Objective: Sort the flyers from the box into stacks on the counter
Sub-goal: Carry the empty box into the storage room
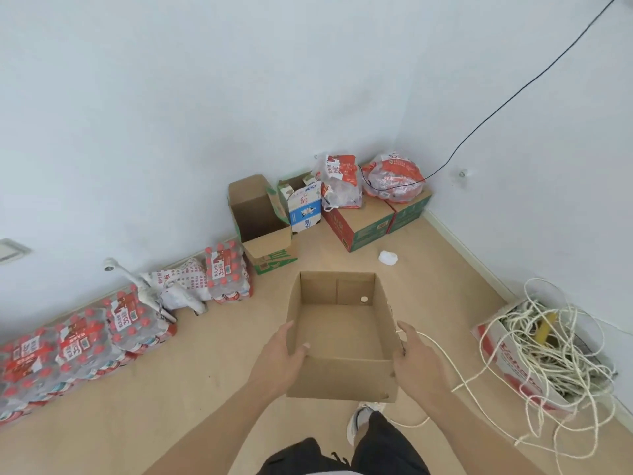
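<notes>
An open brown cardboard box (342, 375) is held above the floor in front of me. Nothing shows inside it; I see no flyers and no counter in view. My left hand (279, 354) grips the box's left wall near the front corner, thumb hooked over the rim to the inside. My right hand (412, 358) holds the right wall from outside, fingers curled along its edge.
Shrink-wrapped packs of red-capped bottles (82, 337) line the left wall. Open and shut cartons (260, 221) and bagged goods (390, 180) fill the far corner. A box of tangled white rope (544, 354) sits at right, rope trailing over the tan floor (205, 389). My shoe (359, 423) is below the box.
</notes>
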The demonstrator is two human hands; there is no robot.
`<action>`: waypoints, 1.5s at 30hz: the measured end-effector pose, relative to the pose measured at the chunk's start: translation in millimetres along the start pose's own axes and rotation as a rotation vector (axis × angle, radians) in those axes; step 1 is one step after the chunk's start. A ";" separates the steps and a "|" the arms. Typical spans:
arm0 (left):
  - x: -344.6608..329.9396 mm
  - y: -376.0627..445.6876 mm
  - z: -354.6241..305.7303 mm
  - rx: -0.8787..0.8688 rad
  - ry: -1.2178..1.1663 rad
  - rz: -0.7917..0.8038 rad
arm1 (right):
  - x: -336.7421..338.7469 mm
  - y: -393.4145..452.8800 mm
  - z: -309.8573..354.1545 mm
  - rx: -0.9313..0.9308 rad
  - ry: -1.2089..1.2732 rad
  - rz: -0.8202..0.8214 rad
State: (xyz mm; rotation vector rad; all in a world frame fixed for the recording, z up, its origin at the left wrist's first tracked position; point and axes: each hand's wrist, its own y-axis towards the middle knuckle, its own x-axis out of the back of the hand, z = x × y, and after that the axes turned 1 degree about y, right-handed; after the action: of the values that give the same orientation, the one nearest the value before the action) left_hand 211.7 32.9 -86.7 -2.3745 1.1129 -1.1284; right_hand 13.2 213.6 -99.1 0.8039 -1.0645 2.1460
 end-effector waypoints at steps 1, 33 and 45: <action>-3.0 21.6 -15.9 0.013 -0.004 -0.003 | 10.3 31.8 6.0 0.023 -0.041 0.018; -174.5 611.3 61.7 0.391 0.104 0.353 | -218.1 719.9 19.0 0.043 -0.431 0.330; -252.9 705.4 106.0 0.585 -0.170 0.222 | -287.3 817.7 -16.3 -0.295 -0.091 0.286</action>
State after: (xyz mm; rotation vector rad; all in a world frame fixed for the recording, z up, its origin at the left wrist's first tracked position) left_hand -177.7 -251.8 -669.8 -1.8075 0.8198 -0.9843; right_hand -408.6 -247.8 -699.6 0.6458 -1.5818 2.1225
